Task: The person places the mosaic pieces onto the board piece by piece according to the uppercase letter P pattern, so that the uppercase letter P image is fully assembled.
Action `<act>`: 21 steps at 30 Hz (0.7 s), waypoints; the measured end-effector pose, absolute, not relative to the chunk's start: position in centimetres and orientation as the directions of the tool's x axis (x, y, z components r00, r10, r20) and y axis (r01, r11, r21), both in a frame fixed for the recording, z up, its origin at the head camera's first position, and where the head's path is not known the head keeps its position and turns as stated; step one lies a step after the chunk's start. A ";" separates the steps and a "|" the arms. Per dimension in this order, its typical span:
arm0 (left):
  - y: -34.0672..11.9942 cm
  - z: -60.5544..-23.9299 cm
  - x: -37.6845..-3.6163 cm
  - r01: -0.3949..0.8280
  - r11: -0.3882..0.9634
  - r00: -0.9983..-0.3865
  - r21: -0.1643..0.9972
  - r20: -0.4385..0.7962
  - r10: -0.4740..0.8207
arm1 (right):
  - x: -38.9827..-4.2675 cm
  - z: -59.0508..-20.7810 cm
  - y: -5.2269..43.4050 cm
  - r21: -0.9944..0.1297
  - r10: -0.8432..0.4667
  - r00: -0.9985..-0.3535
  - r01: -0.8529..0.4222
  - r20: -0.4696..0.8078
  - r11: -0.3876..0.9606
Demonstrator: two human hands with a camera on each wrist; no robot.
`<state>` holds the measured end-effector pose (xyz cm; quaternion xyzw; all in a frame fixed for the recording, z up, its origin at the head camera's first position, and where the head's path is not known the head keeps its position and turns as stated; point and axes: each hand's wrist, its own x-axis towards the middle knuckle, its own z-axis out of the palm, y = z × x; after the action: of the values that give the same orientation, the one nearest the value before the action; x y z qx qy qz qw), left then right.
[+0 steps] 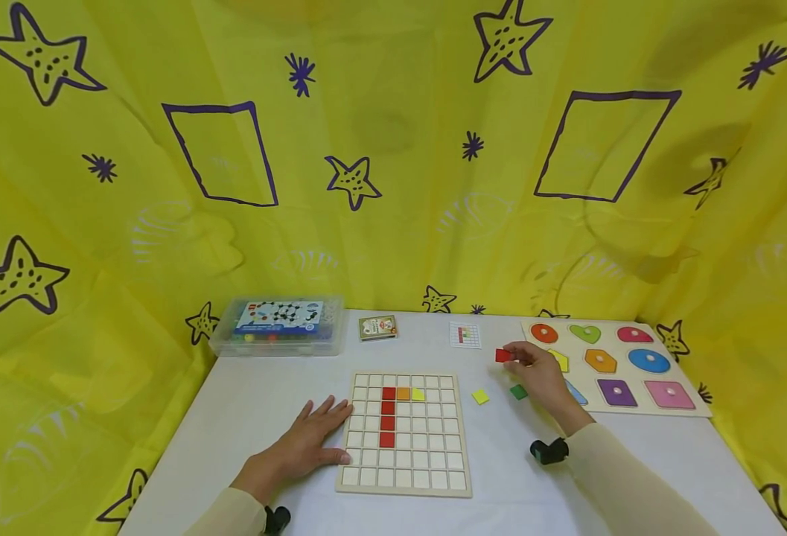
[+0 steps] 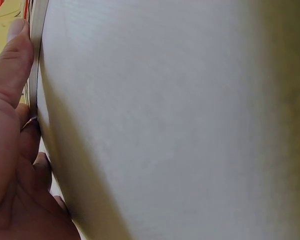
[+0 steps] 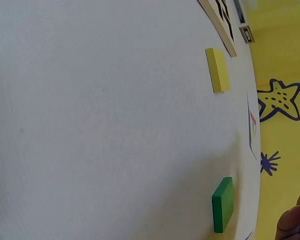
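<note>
My right hand [image 1: 542,377] pinches a small red square tile [image 1: 503,356] between thumb and fingers, above the right part of the table. Below it lie a green tile [image 1: 518,391] and a yellow tile [image 1: 479,397]. With fingers spread, my left hand [image 1: 307,441] rests on the table, fingertips and thumb at the left edge of a wooden grid board [image 1: 403,482]. Several red tiles [image 1: 388,423] form a column on the board. Beside the top one sit an orange tile [image 1: 403,393] and a yellow piece [image 1: 418,394]. In the right wrist view only part of the right hand [image 3: 296,212] shows.
Behind the board are a small pattern card [image 1: 465,335] and a small picture box [image 1: 378,327]. A clear plastic case [image 1: 277,327] stands at the back left. On the right lies a shape puzzle board [image 1: 624,403]. A yellow curtain [image 1: 393,253] hangs behind the table.
</note>
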<state>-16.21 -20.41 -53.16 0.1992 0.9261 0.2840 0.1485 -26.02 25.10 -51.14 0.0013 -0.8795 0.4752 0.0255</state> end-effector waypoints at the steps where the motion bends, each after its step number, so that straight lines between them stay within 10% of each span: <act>1: -20.4 -53.1 -16.2 0.285 0.759 -0.876 0.586 -0.162 0.454 | -26.0 -51.1 25.0 -0.837 0.020 -0.999 -0.030 0.048 0.547; 21: -20.3 -52.9 -16.2 0.278 0.756 -0.876 0.593 -0.165 0.452 | -25.0 -51.2 22.7 -0.871 0.010 -0.997 -0.061 0.075 0.488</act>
<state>-16.17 -20.33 -52.87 0.1976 0.9247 0.2883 0.1509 -25.05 22.66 -51.22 0.0148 -0.8619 0.5056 0.0347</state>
